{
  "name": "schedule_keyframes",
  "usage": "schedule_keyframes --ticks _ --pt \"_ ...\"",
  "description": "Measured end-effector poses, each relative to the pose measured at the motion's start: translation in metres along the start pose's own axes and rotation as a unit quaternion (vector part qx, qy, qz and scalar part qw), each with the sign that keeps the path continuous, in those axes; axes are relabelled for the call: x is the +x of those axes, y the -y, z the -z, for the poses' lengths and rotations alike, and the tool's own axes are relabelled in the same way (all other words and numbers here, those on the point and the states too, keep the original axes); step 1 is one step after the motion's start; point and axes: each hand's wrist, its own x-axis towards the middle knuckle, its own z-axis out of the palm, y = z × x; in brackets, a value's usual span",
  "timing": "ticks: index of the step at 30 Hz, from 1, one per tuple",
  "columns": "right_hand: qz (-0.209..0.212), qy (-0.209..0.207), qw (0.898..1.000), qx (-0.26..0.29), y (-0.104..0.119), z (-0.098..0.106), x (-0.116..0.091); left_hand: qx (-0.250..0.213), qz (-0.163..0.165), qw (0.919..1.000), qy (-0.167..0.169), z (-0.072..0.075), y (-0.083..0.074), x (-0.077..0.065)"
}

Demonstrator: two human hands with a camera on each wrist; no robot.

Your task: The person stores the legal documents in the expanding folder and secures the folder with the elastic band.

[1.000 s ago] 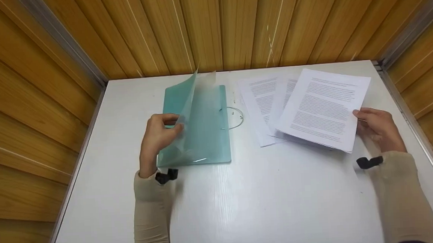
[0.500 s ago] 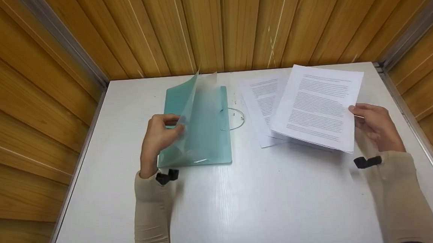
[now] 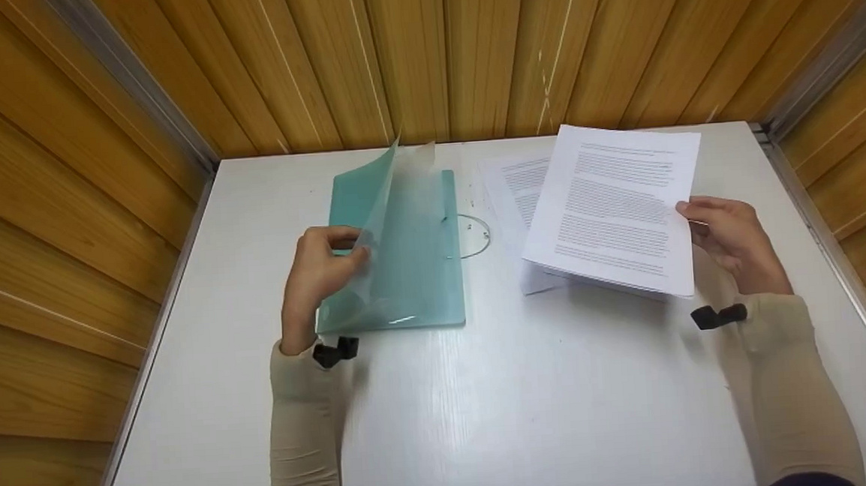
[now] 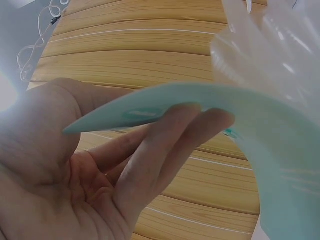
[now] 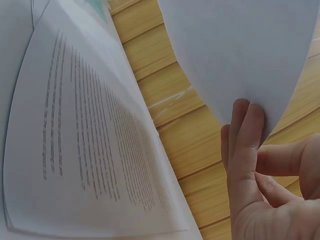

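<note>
- Left hand (image 3: 322, 272): thumb and fingers nearly together, pinching the raised leaf (image 4: 200, 92) of a teal folder (image 3: 420, 281).
- Right hand (image 3: 730, 240): thumb and fingers pinch the right edge of a printed stack (image 3: 615, 209), held tilted above the loose sheets (image 3: 523, 181).
- Folder: smooth translucent plastic, rectangular, on the white table (image 3: 451, 415), left of the papers; raised leaf bends in a curve.
- Stack: thin white paper, more than 1 layer at its lower edge.
- Loose sheets: printed, on the table, partly covered by the stack in head view.
- Thin cord (image 3: 490, 237): arcs from folder's right edge.
</note>
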Motion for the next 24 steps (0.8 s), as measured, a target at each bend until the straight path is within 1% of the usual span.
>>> schedule_keyframes --ticks 3,7,14,24 --pt "0.002 0.004 1.000 -0.004 0.001 -0.005 0.000 0.000 -0.005 1.0000 -0.005 -0.001 0.000 0.000" --pt "0.006 0.004 1.000 -0.010 0.002 -0.012 -0.001 0.002 0.007 1.0000 -0.002 -0.001 0.000 0.000" --pt "0.014 0.005 0.998 -0.061 0.004 -0.025 0.002 0.002 -0.001 1.0000 -0.004 0.000 0.001 0.000" --pt "0.030 0.021 0.997 -0.073 0.008 -0.044 0.005 -0.001 0.001 1.0000 -0.003 0.000 0.000 0.000"
